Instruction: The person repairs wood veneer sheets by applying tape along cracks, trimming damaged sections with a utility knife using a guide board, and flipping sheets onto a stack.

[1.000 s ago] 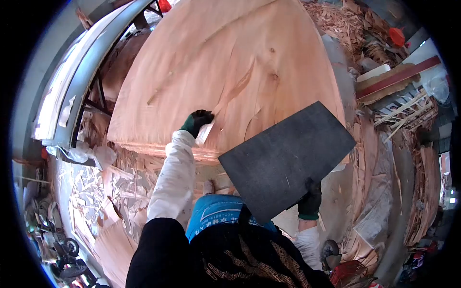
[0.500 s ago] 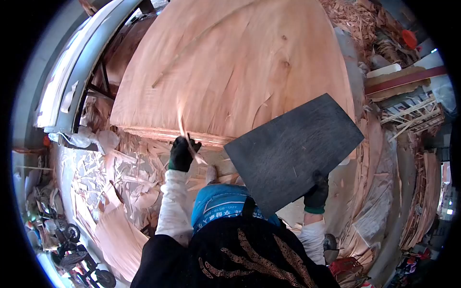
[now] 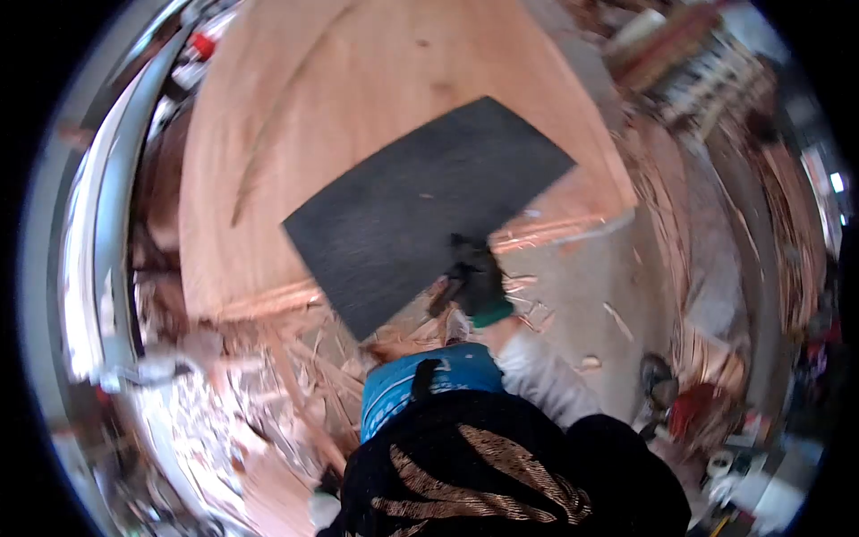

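My right hand (image 3: pixel 476 279), in a dark glove with a green cuff, is closed on the near edge of a black rectangular board (image 3: pixel 429 192). The board tilts across the front of a stack of wood veneer sheets (image 3: pixel 358 98); whether it touches the top sheet I cannot tell. Low beside my body, my left hand (image 3: pixel 329 481) shows only as a blurred dark glove, partly hidden by my clothing. Its fingers cannot be made out.
Veneer scraps (image 3: pixel 215 421) litter the floor at left and under the stack. A long metal machine part (image 3: pixel 112 224) runs along the left side. More veneer piles (image 3: pixel 792 215) stand at right, and a red object (image 3: pixel 702 412) lies at lower right.
My view has turned. The black board has swung left over the stack's front with my right hand. My left hand has dropped from the stack edge to my side; its veneer strip is out of sight.
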